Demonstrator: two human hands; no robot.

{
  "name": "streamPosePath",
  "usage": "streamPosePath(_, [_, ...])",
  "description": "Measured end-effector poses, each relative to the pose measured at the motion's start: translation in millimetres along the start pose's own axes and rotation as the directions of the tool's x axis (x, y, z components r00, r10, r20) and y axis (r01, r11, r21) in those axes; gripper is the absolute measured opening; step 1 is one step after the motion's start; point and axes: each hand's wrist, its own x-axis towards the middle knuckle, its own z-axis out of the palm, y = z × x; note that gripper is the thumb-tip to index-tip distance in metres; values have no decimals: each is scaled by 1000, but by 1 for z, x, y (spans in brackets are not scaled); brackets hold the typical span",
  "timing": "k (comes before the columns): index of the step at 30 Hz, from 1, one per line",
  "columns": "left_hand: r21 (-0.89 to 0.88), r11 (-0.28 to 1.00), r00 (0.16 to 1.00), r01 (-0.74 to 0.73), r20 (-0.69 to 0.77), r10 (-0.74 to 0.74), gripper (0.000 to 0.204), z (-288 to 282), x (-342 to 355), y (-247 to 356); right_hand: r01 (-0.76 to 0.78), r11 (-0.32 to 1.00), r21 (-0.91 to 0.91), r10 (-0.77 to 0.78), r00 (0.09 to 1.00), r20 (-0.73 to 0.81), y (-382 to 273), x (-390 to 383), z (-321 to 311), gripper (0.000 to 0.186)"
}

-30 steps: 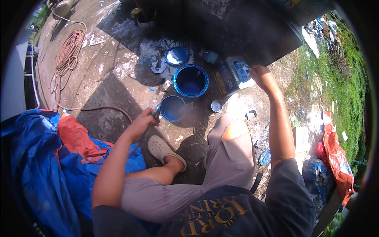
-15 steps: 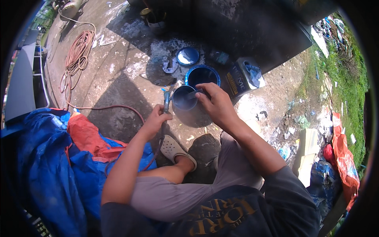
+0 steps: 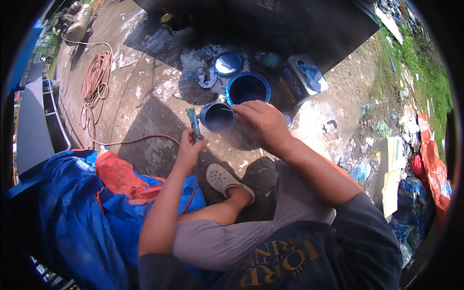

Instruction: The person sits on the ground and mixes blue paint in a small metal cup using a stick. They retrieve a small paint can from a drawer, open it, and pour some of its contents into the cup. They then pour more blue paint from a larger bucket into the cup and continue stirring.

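Note:
My left hand [image 3: 192,142] is closed around a greenish-blue spray gun [image 3: 193,121], with a hose below it. My right hand [image 3: 263,121] grips the rim of a blue-grey cup [image 3: 215,117], which is tilted beside the gun’s nozzle. Pale mist hangs around the cup. Behind it stand a larger blue pail [image 3: 229,92] and a loose round lid [image 3: 227,63]. To the right, a rectangular metal tin [image 3: 292,89] has a blue rag [image 3: 311,75] on top; a small tin [image 3: 286,119] is partly hidden by my right hand.
A coiled red hose [image 3: 96,75] and a cream tank [image 3: 77,26] lie at the back left. Blue and orange tarps [image 3: 72,208] bunch beside my left leg. A dark metal box [image 3: 290,29] fills the back; litter [image 3: 360,171] and grass [image 3: 427,87] border the right.
My right hand has left the rag on the rectangular tin and moved down-left to the cup. The cup now sits nearer the spray gun and looks more tilted.

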Motion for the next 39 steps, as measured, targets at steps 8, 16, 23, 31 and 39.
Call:
streamPosePath(8, [32, 999, 1000, -15, -2, 15, 40, 0, 3, 1, 3, 994, 108, -10, 998, 70, -9, -11, 1, 28])
streamPosePath(16, [35, 999, 1000, -6, 2, 6, 39, 1, 4, 0, 14, 1000, 4, -14, 999, 50, 3, 1, 0, 24])
streamPosePath(23, [-59, 991, 993, 117, 22, -116, 38, -4, 7, -9, -434, 843, 317, 379, 898, 221, -11, 3, -8, 23])
streamPosePath(31, [-31, 993, 989, 116, 95, -113, 40, 2, 0, 8, -448, 848, 282, 423, 894, 148, 5, 11, -56, 17])
streamPosePath(39, [131, 986, 972, 100, 200, -125, 40, 26, -22, 51, -448, 841, 303, 249, 818, 518, 21, 22, -70, 29])
